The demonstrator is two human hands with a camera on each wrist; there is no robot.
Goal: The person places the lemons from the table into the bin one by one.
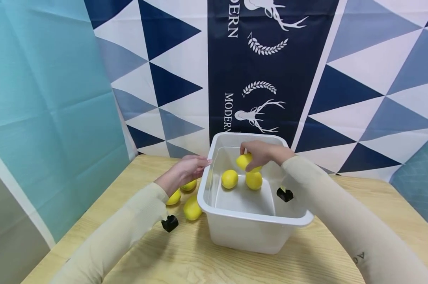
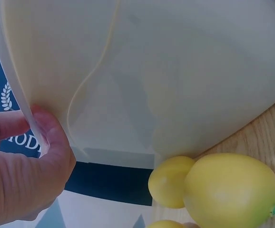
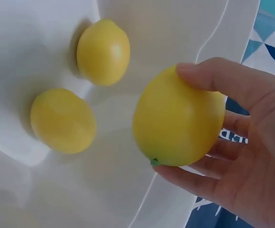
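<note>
A white plastic tub (image 1: 258,223) stands on the table. My left hand (image 1: 189,169) pinches its left rim between thumb and fingers, seen close up in the left wrist view. Inside the tub's far part, my right hand (image 1: 258,154) grips a yellow lemon (image 3: 178,118), raised above the tub's floor with its green tip facing down. Two more lemons lie in the tub, one lemon (image 1: 229,179) on the left and another lemon (image 1: 254,181) just below the held one. My right fingers partly cover the held lemon in the head view.
Left of the tub, beneath my left forearm, lie a large lemon (image 1: 192,208), a partly covered lemon (image 1: 173,198) and a third lemon (image 1: 189,185). The wooden table (image 1: 153,256) ends at a patterned cloth (image 1: 182,75) behind and a teal cloth (image 1: 58,98) at the left.
</note>
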